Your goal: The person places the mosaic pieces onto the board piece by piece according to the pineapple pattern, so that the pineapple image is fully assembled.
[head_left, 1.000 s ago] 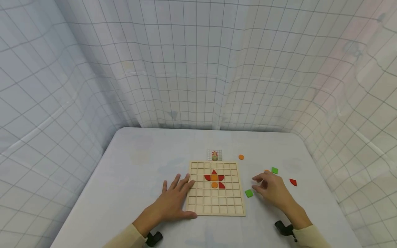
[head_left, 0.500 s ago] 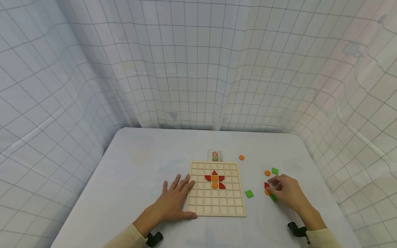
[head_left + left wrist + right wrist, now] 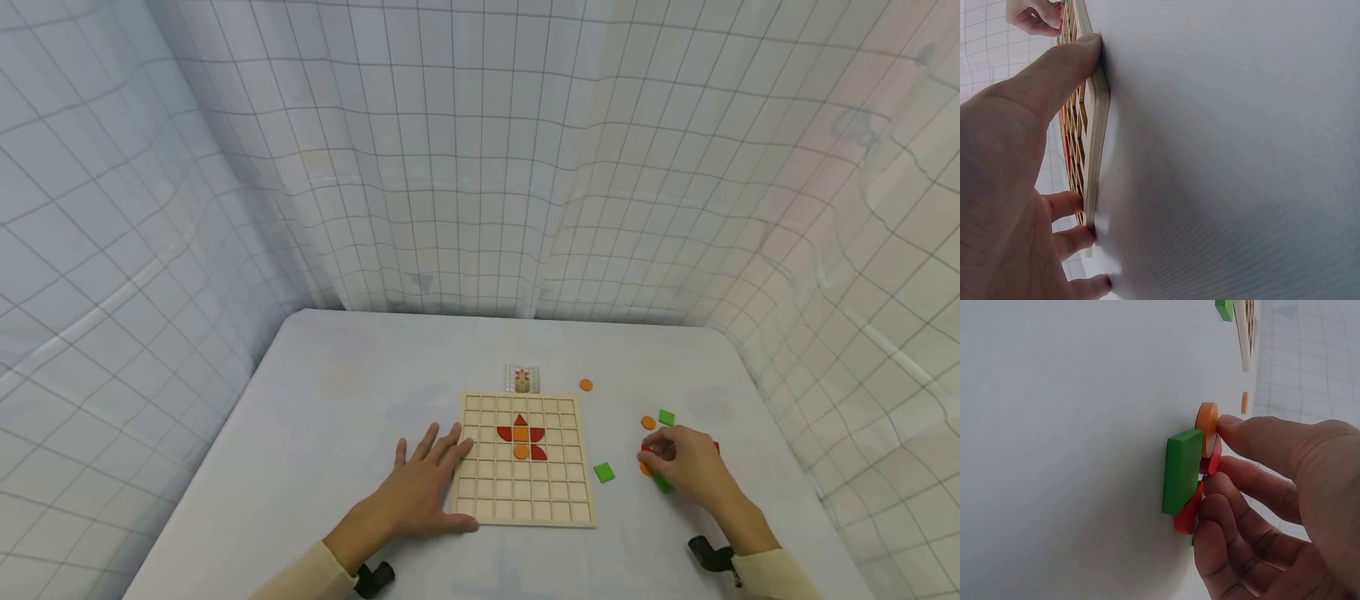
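Observation:
A light wooden grid board lies on the table. Set in its cells are a red triangle, an orange square, an orange disc and several red quarter-circle pieces. My left hand spreads along the board's left side, thumb at the near corner and fingertips at the edge. To the right, my right hand has thumb and index finger around a red quarter-circle piece. Right against it are another orange disc, a green block and a second red piece.
A small pattern card touches the board's far edge. Loose pieces lie to the right: an orange disc, another orange disc, a green square and a green square beside the board. Gridded curtains surround the table.
My right hand has moved right from beside the near green square to the cluster of pieces, and its fingertips have come in at a red piece. The left hand has stayed put.

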The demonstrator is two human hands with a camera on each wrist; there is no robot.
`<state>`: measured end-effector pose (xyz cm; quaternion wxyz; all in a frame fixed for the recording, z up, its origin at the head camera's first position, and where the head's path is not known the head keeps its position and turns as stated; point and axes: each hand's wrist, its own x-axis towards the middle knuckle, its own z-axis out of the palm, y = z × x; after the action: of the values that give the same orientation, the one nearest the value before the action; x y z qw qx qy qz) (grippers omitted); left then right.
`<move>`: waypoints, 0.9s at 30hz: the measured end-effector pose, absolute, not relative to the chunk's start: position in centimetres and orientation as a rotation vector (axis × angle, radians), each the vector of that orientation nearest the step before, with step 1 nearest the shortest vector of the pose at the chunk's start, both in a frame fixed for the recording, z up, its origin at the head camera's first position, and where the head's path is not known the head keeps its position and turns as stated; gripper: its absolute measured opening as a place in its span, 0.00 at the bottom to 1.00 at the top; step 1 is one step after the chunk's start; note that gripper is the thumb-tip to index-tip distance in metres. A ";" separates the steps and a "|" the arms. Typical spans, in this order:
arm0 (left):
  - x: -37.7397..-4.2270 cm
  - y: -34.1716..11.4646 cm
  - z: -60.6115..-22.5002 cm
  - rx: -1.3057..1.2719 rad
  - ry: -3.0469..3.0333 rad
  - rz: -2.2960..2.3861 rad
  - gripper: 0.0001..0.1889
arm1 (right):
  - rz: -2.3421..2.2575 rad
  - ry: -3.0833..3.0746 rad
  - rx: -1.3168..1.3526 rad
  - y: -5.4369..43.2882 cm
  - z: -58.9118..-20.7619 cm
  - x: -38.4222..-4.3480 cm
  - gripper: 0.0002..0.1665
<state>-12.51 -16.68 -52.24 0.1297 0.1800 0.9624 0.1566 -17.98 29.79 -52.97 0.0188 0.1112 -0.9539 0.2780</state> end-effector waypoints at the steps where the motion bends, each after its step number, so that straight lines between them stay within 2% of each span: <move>1: -12.5 -16.7 -52.3 0.525 2.796 0.457 0.67 | 0.864 -2.966 0.346 29.7 -53.0 -18.0 0.10; 17: -12.5 -16.7 -52.7 0.538 2.798 0.441 0.67 | 0.861 -3.036 0.288 28.4 -52.8 -18.6 0.09; 21: -12.6 -16.7 -52.6 0.535 2.803 0.438 0.67 | 0.831 -2.982 0.348 28.1 -53.0 -18.8 0.07; 27: -12.6 -16.7 -52.6 0.529 2.810 0.432 0.67 | 0.805 -2.885 0.463 27.6 -53.5 -19.0 0.10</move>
<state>-12.57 -16.70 -52.56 0.1244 0.1814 0.9642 0.1483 -18.97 27.64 -53.53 0.0552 0.1526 -0.9505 0.2650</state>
